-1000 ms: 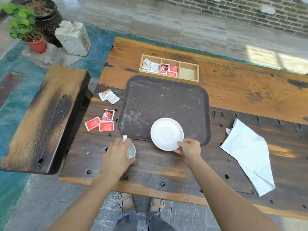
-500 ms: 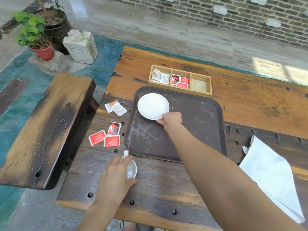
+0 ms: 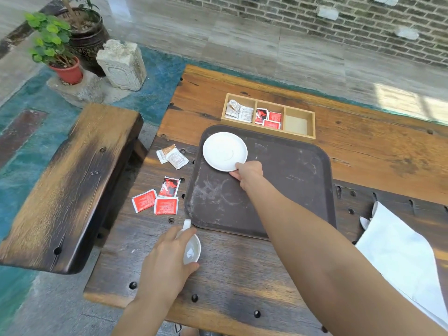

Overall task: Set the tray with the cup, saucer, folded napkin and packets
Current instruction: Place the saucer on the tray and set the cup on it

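A dark brown tray (image 3: 286,190) lies on the wooden table. A white saucer (image 3: 224,151) rests in the tray's far left corner, and my right hand (image 3: 248,172) pinches its near rim. My left hand (image 3: 167,258) is wrapped around a small white cup (image 3: 191,249) standing on the table just off the tray's near left corner. Three red packets (image 3: 157,200) and two pale packets (image 3: 172,156) lie left of the tray. A white napkin (image 3: 400,258) is spread at the right, partly behind my right arm.
A wooden box (image 3: 268,116) with three compartments sits beyond the tray, holding pale and red packets; its right compartment is bare. A wooden bench (image 3: 65,185) stands to the left. A potted plant (image 3: 55,49) and stone block (image 3: 121,64) are on the floor.
My right hand carried the saucer from the tray's near edge to its far left corner. My left hand stayed on the cup. The view shifted forward.
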A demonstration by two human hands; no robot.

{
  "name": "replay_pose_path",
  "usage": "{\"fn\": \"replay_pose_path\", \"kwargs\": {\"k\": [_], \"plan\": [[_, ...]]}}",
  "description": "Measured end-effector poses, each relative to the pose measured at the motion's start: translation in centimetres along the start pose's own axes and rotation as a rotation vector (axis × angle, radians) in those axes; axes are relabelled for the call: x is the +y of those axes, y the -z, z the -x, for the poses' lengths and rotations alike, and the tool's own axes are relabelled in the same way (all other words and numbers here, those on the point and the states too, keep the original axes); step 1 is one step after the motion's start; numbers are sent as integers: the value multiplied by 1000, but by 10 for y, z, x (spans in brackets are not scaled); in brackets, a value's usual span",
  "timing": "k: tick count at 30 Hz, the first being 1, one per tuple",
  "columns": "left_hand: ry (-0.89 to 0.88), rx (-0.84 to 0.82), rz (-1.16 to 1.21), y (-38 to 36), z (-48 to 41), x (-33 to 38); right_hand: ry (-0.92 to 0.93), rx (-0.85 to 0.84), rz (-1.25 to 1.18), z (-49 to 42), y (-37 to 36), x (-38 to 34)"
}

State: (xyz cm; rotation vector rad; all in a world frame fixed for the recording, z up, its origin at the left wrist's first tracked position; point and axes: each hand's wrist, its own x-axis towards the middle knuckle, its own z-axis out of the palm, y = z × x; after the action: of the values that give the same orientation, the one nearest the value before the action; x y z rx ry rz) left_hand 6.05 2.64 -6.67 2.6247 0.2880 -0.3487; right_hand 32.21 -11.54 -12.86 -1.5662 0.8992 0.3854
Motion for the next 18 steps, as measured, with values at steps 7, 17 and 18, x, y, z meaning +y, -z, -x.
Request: {"fn": "replay_pose_path", "kwargs": {"k": [7,17,18], "plan": [[8,10,2,-1,-1,0,62,-12,204,-7,14,-1],[-56,1,420,-4,8,-14,910,-751,845,90,50,92],[-29,-9,497,-6,10,-21,978,-802,876,95,48,98]]}}
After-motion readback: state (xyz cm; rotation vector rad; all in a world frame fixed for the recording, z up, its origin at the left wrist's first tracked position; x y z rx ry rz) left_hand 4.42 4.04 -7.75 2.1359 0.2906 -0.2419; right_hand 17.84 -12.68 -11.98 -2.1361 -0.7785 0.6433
